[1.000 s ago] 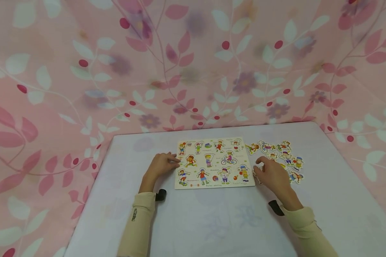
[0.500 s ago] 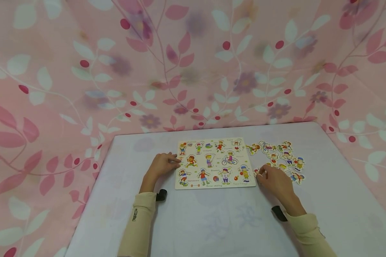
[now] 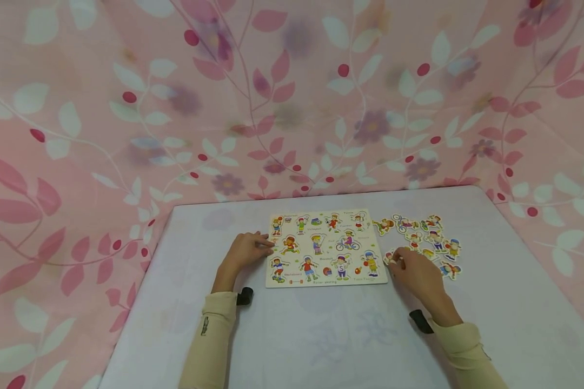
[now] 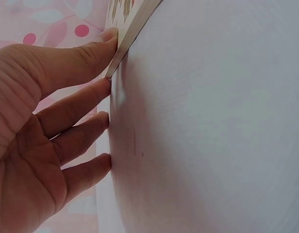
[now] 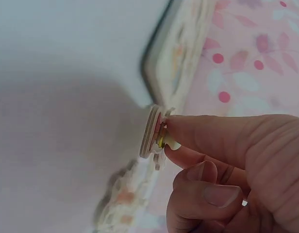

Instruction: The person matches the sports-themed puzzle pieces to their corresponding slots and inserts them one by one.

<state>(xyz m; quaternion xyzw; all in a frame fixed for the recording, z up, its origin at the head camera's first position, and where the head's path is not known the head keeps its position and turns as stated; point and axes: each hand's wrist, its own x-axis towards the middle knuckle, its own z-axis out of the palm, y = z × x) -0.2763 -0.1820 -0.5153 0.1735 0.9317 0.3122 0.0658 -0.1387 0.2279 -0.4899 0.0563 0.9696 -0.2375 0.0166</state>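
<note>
A flat puzzle board [image 3: 303, 247] printed with children playing sports lies on the white table. At its left edge is my left hand [image 3: 245, 249]; in the left wrist view the thumb [image 4: 103, 51] rests over the board edge [image 4: 135, 30] and the index fingertip touches its side. The other fingertips are on the cloth. Just off the board's right edge, my right hand [image 3: 417, 273] pinches a small puzzle piece [image 5: 149, 132] between thumb and index finger. Held on edge in the right wrist view, the piece shows its layered side; fingers hide part of its picture.
Several loose cut-out figure pieces, such as a capped figure [image 3: 435, 240], lie right of the board, some close to my right hand. A pink floral cloth [image 3: 292, 108] hangs behind the white-covered table [image 3: 311, 335].
Over the last second my right hand has moved slightly down and right, its thumb and index finger closing on a piece. My left hand and the board have stayed in place.
</note>
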